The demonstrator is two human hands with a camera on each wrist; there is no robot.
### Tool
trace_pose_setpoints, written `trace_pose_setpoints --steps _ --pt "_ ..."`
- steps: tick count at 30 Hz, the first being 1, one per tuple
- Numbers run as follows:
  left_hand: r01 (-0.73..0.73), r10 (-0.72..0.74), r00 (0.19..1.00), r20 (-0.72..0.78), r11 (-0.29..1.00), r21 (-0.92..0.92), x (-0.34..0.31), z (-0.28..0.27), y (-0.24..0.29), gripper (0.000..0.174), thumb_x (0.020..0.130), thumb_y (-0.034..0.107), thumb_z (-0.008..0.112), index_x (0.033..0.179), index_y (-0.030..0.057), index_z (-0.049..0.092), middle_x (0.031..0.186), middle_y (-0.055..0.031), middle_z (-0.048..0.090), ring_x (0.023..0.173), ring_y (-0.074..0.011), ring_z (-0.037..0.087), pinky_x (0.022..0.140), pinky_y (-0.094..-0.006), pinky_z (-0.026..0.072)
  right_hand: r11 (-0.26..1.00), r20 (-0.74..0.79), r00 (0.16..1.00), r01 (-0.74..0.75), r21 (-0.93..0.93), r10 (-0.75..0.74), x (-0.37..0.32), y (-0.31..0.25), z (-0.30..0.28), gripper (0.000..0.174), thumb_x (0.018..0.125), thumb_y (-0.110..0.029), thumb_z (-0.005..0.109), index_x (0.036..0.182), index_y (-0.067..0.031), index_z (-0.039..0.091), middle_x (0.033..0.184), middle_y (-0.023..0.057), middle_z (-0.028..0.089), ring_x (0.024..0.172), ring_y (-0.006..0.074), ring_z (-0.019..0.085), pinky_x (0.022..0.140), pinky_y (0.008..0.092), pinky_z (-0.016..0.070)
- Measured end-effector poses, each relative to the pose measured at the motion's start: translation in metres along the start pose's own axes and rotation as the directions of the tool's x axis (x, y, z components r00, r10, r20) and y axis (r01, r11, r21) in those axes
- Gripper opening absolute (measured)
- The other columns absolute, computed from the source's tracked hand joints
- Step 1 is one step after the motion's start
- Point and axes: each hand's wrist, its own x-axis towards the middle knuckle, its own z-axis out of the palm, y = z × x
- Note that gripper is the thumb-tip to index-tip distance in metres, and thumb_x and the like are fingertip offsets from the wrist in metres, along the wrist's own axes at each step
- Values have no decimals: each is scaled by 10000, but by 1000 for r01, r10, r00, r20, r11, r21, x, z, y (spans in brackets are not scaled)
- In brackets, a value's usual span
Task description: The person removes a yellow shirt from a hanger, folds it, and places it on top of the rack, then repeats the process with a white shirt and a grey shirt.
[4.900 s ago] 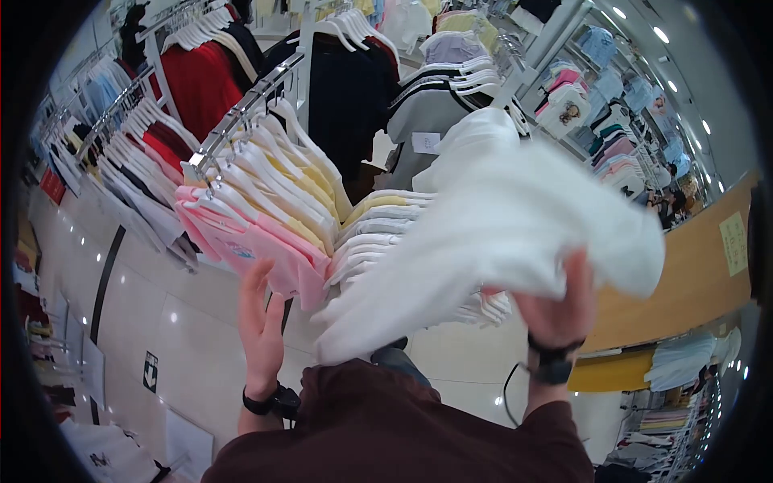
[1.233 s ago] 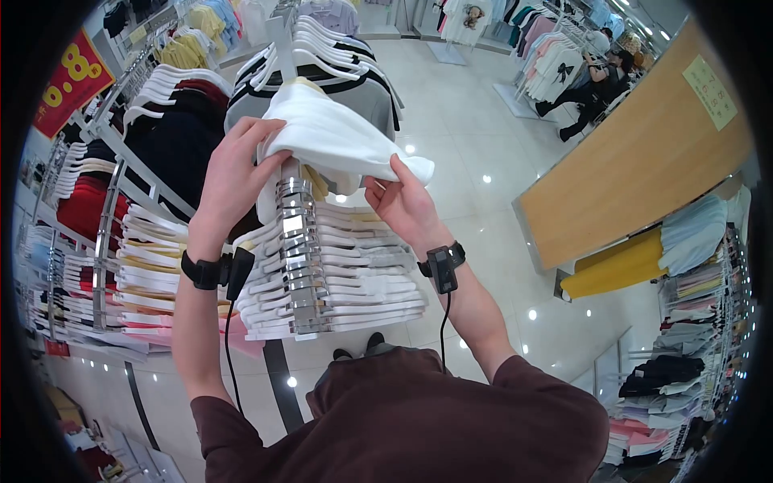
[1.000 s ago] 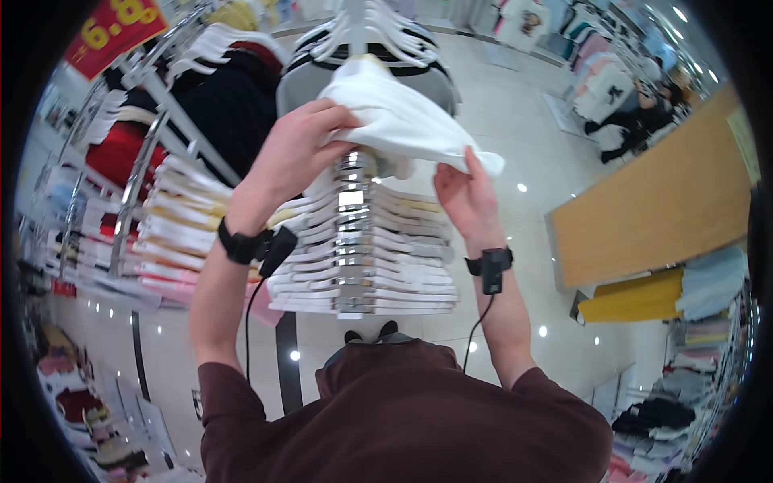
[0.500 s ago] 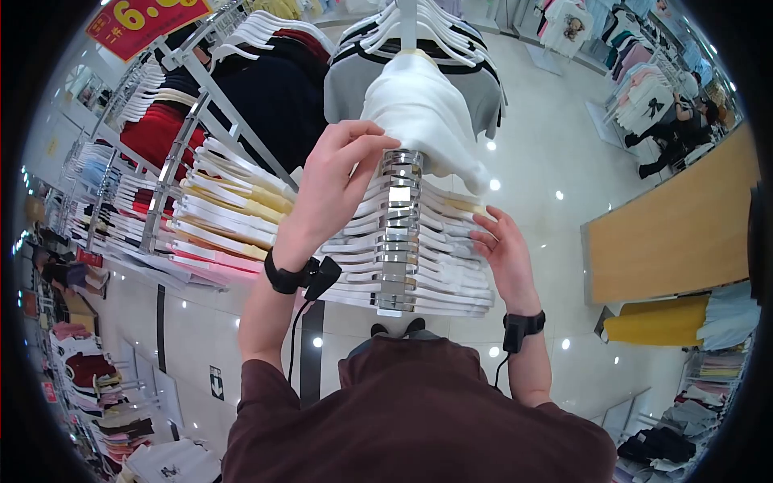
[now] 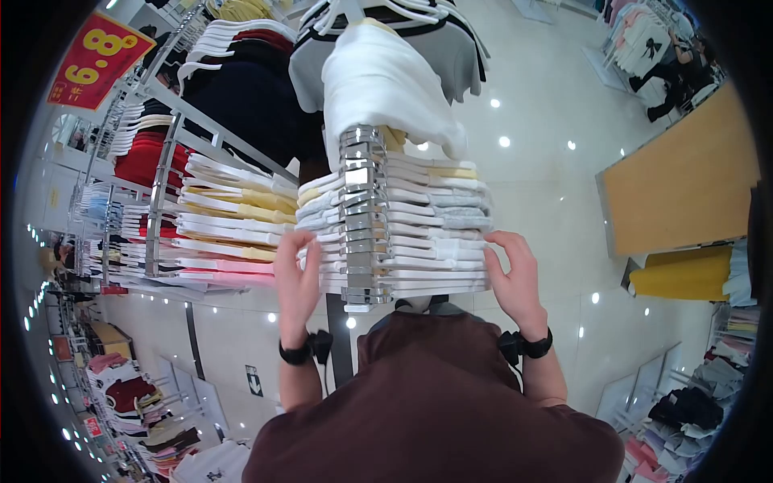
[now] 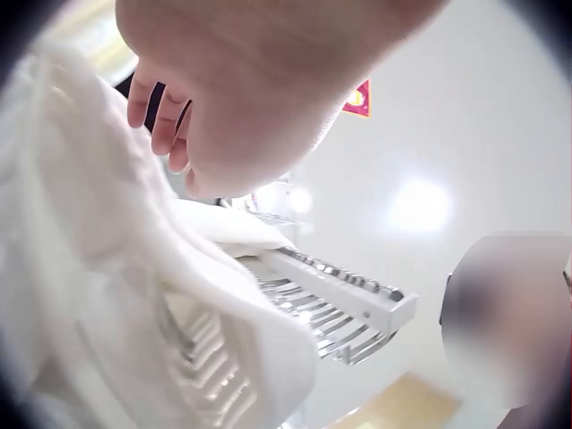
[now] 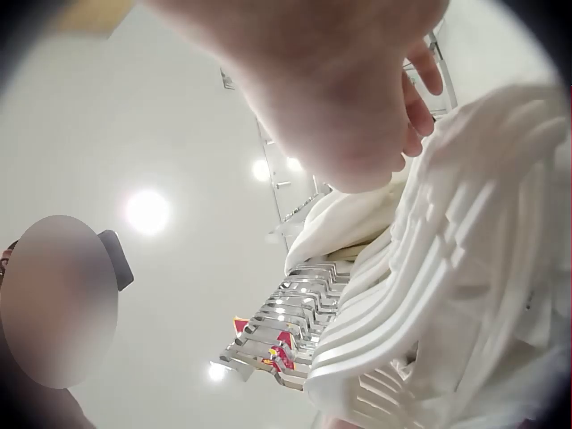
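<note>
"Left hand point(image 5: 295, 278) and right hand point(image 5: 519, 282) have come down from the white garment point(image 5: 382, 84)?"

"Yes. Hung clothes point(image 5: 457, 248) fill the space between them; the garment drapes over the rail point(image 6: 344, 295) beyond."

"And the hands?"

"Half open, thumbs apart, gripping nothing visible; contact, I can't tell."

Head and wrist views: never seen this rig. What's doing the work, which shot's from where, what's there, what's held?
No machine: just someone's bare left hand and bare right hand. The head picture looks down from a head-worn camera; the two wrist pictures look upward from black wrist-worn cameras, one per arm. Instead of a tabletop, there's a white metal rail carrying white hangers with silvery hooks, and a white cloth garment draped at its far end. The hands flank the hangers; neither visibly grips anything.
</note>
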Motion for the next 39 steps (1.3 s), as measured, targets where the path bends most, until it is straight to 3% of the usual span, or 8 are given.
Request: trace_pose_setpoints --steps 3,8,16,18,28,31,36,39 --pt "-93 100 995 -27 976 195 -42 2 -24 139 1029 87 664 1141 8 678 1166 -138 681 1139 -304 643 1023 -398 489 997 2 998 -59 49 59 -18 10 9 157 974 -82 728 1100 -3 678 1108 157 674 1051 342 669 920 419 542" --pt "-7 12 999 -38 991 132 -60 -7 -46 195 1039 119 667 1203 18 700 1250 -135 677 1220 -313 627 1080 -396 472 995 -61 997 -46 91 52 -31 22 22 143 983 -85 724 1066 -2 642 1031 138 620 961 309 633 854 397 524" --pt "114 -116 962 249 993 21 -54 -26 -54 250 1067 146 663 1272 6 690 1224 -68 713 1165 -204 662 1039 -342 495 976 51 986 -162 147 156 -38 40 11 177 1046 -180 681 1064 -6 650 948 123 639 852 239 611 798 364 506" --pt "194 -172 944 281 980 -51 -55 -27 -61 238 1078 141 652 1271 7 692 1204 -43 714 1137 -164 653 1010 -318 497 885 216 905 -410 219 366 -42 42 7 254 1094 -260 630 1074 -8 660 905 85 652 825 152 575 774 318 486" --pt "346 -304 934 188 901 -262 -69 -15 -53 194 1111 138 629 1242 14 702 1048 5 699 937 -89 610 839 -274 503 567 345 829 -555 609 441 -50 69 27 281 1158 -288 544 1094 -57 689 972 -38 661 900 41 558 821 238 461" --pt "234 -226 972 64 955 -181 -69 -3 -50 182 1108 138 629 1211 6 700 1007 -2 702 892 -93 600 797 -283 502 537 371 813 -577 616 448 -50 69 30 292 1162 -300 542 1108 -54 689 1010 -22 690 940 50 598 869 252 487" --pt "51 -53 998 40 998 48 -65 13 -16 174 1107 123 598 1174 -13 683 948 -50 684 846 -119 585 778 -306 498 201 426 714 -613 764 556 -44 60 34 327 1170 -331 533 1147 -50 699 1064 3 717 992 68 649 920 283 526" --pt "60 -63 996 58 997 55 -60 15 -11 175 1109 121 577 1151 -18 673 923 -76 674 834 -147 594 772 -327 498 256 320 705 -581 772 633 -56 86 46 343 1174 -340 525 1127 -57 714 1040 2 725 972 64 651 907 274 522"
